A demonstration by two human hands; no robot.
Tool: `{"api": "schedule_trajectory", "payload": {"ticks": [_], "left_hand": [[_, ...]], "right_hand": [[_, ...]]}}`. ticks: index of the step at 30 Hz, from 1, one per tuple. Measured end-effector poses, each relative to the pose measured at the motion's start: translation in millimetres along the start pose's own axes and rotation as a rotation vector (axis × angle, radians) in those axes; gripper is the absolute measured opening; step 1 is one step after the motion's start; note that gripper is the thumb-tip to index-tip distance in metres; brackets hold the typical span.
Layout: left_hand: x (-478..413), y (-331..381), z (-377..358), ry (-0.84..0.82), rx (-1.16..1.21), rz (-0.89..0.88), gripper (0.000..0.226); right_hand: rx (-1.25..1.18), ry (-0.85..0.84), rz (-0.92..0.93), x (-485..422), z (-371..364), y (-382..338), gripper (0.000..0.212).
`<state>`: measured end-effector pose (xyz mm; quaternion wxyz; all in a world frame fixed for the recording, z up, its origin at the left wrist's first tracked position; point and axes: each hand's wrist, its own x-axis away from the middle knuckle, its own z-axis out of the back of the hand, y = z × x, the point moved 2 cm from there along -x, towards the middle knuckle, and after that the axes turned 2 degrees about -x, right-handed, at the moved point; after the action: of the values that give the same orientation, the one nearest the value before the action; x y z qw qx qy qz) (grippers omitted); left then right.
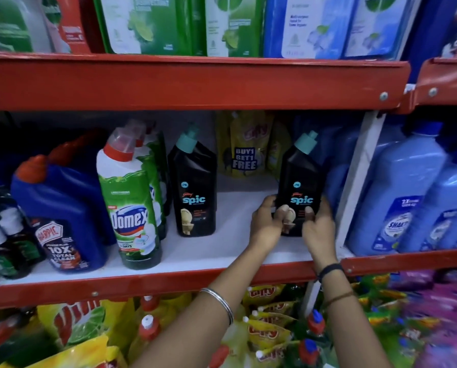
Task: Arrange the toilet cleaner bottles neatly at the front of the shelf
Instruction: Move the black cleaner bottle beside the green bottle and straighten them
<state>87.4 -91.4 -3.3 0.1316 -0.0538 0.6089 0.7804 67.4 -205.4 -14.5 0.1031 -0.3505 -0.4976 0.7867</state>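
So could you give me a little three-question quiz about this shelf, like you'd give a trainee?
1. True or false: both hands grip the same black Spic bottle.
2. What colour is the cap of the other Spic bottle?
3. Which stands directly left of that bottle: (a) the Domex bottle, (b) the Harpic bottle, (c) the yellow pouch?

Key:
1. True: the left hand and right hand clasp its lower part.
2. Teal.
3. (a).

Single head-worn view, close, facing forward and slightly down at the red-edged shelf [195, 284] at arm's reach.
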Motion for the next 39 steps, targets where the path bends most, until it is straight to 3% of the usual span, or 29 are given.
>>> {"api": "schedule_trajectory", "payload": {"ticks": [4, 14, 21, 32, 39], "left_hand": [[0, -1, 14, 0.105, -0.035, 0.003, 0.027], [50, 4, 104, 0.276, -0.167, -0.187, 0.033], [79, -16, 156, 0.395, -0.18, -0.158, 0.039], [93, -33, 171, 0.419, -0.232, -0.104, 0.032], [94, -33, 167, 0.345, -0.207, -0.112, 0.04]], "right_hand": [[0.016, -0.009, 0.064, 6, -2, -7, 0.043], [-0.333, -0.175, 0.137, 59, -32, -65, 0.039], [-0.432, -0.301, 0.105, 97, -72, -87, 0.042], [-0.4, -0.327, 0.058, 122, -97, -87, 0.04], [-0.374, -0.35, 0.071, 120, -92, -82, 0.034]]}}
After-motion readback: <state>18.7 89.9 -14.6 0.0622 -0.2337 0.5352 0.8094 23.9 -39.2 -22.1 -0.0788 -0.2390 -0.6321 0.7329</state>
